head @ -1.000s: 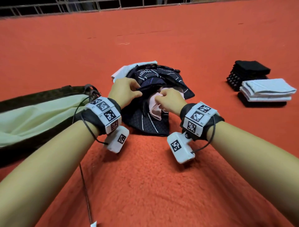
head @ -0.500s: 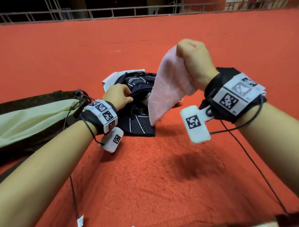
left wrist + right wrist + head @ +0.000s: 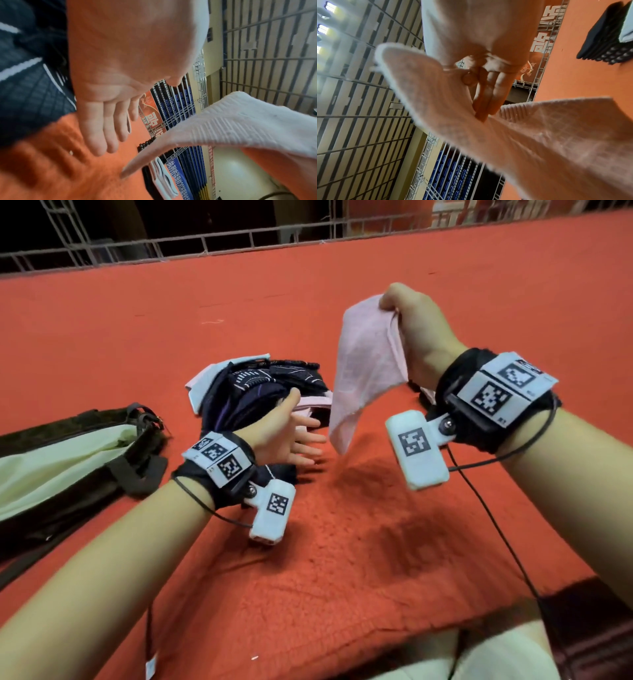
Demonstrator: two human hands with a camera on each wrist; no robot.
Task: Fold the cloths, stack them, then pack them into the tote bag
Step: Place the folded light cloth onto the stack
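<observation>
A fuzzy orange-red blanket (image 3: 342, 542) covers the work surface, with metal railing (image 3: 239, 241) behind. At its left edge lies the dark tote bag with pale green lining (image 3: 51, 460), beside a heap of dark patterned and pale unfolded cloths (image 3: 253, 392). The right hand (image 3: 421, 326) pinches one top corner of the pale pink ribbed cloth (image 3: 366, 371), which hangs with its tip near the blanket. The left hand (image 3: 291, 436) is spread, holding nothing; it should probably catch the other top corner, then lay the cloth flat.

surface: red carpet (image 3: 342, 542) | far edge: metal railing (image 3: 239, 241) | background: blue seat rows (image 3: 178, 102)
</observation>
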